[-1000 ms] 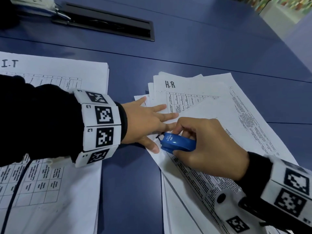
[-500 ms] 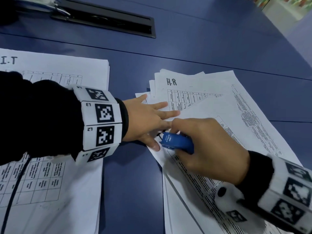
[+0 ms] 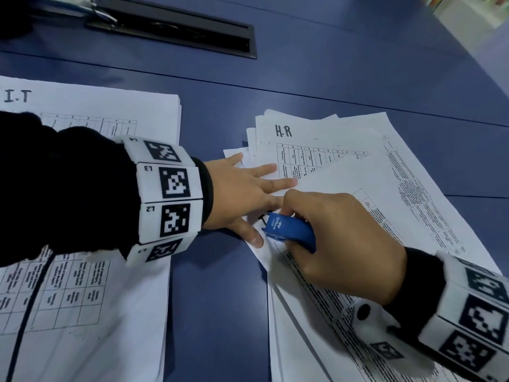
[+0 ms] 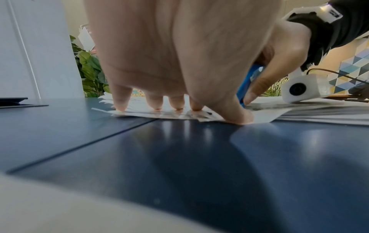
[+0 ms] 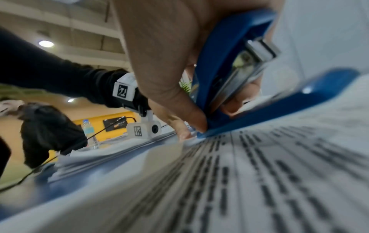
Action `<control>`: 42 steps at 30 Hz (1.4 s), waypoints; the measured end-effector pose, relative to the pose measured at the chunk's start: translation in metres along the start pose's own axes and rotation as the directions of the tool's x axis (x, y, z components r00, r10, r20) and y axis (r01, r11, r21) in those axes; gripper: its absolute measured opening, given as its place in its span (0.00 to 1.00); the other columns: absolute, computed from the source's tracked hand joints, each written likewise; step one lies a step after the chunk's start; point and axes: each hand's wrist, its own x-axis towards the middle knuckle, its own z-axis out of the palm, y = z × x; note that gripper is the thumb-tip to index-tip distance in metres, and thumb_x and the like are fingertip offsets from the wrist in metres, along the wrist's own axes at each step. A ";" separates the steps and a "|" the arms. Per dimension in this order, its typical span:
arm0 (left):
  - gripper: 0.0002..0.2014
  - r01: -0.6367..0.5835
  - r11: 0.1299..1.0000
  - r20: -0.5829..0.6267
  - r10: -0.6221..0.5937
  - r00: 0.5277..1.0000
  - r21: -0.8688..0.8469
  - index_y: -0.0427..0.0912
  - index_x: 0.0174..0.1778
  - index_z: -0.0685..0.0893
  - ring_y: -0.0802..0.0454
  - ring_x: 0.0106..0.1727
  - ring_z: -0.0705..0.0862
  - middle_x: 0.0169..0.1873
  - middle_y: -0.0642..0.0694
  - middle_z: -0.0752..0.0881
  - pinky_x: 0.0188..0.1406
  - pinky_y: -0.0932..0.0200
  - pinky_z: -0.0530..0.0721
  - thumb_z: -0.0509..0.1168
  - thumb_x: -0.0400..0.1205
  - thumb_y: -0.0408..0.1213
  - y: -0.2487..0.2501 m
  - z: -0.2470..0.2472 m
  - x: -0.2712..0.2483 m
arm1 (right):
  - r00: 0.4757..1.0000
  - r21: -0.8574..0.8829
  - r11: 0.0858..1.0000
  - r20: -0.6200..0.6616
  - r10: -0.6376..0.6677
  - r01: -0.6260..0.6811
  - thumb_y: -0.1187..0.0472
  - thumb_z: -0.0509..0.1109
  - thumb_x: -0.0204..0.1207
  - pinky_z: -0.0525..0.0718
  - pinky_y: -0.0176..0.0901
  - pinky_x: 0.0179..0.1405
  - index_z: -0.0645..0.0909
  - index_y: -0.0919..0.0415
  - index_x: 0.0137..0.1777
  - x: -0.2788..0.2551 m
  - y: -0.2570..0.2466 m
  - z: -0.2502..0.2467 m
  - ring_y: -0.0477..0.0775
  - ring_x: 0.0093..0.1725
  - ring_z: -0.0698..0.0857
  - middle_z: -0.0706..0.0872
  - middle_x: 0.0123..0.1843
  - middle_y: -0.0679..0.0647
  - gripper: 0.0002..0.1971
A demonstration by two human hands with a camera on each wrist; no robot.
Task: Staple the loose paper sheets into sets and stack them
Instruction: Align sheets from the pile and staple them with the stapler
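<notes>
Two hands share one corner: our left hand presses flat, fingers spread, on the H.R sheets mid-desk, while our right hand grips the stapler. Fanned edges could staple crooked; the thumb sits risky-close. Bare desk lies left.

Head view looks down; wrist views low, close, facing each other; all share stapler.

"I.T" on left stack; "H.R" on right sheets; stapler "Office".
</notes>
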 end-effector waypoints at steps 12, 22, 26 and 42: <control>0.39 0.003 1.000 -0.003 -0.003 1.000 -0.012 0.62 0.82 0.44 0.52 0.82 0.32 0.79 0.62 0.30 0.79 0.32 0.47 0.54 0.78 0.66 0.000 0.001 0.001 | 0.999 -0.007 1.000 0.037 0.018 -0.018 0.62 0.67 0.58 0.70 0.40 0.23 0.75 0.55 0.40 0.002 0.001 0.001 0.51 0.25 0.73 0.77 0.28 0.45 0.09; 0.40 -0.001 0.998 0.012 0.000 1.000 0.056 0.61 0.80 0.36 0.50 0.82 0.32 0.79 0.60 0.28 0.79 0.32 0.48 0.50 0.78 0.67 0.000 0.001 -0.001 | 0.959 0.270 0.924 -0.012 0.285 -0.271 0.63 0.77 0.59 0.77 0.37 0.28 0.79 0.57 0.36 0.002 0.007 0.011 0.48 0.26 0.78 0.82 0.24 0.50 0.09; 0.42 0.006 0.999 0.014 -0.007 1.000 0.051 0.61 0.79 0.32 0.51 0.82 0.31 0.79 0.60 0.28 0.79 0.32 0.47 0.50 0.77 0.68 -0.001 0.002 0.001 | 0.928 0.387 0.855 0.008 0.373 -0.347 0.62 0.80 0.57 0.78 0.40 0.29 0.80 0.57 0.34 0.004 0.010 0.012 0.46 0.24 0.77 0.83 0.26 0.52 0.10; 0.43 -0.001 0.996 0.017 0.000 1.000 0.089 0.59 0.79 0.29 0.48 0.82 0.31 0.79 0.59 0.27 0.80 0.34 0.49 0.49 0.78 0.68 0.001 0.003 0.000 | 0.987 0.259 0.953 0.049 0.150 -0.158 0.61 0.77 0.61 0.72 0.29 0.29 0.78 0.49 0.40 -0.013 0.024 -0.007 0.46 0.29 0.79 0.81 0.30 0.42 0.12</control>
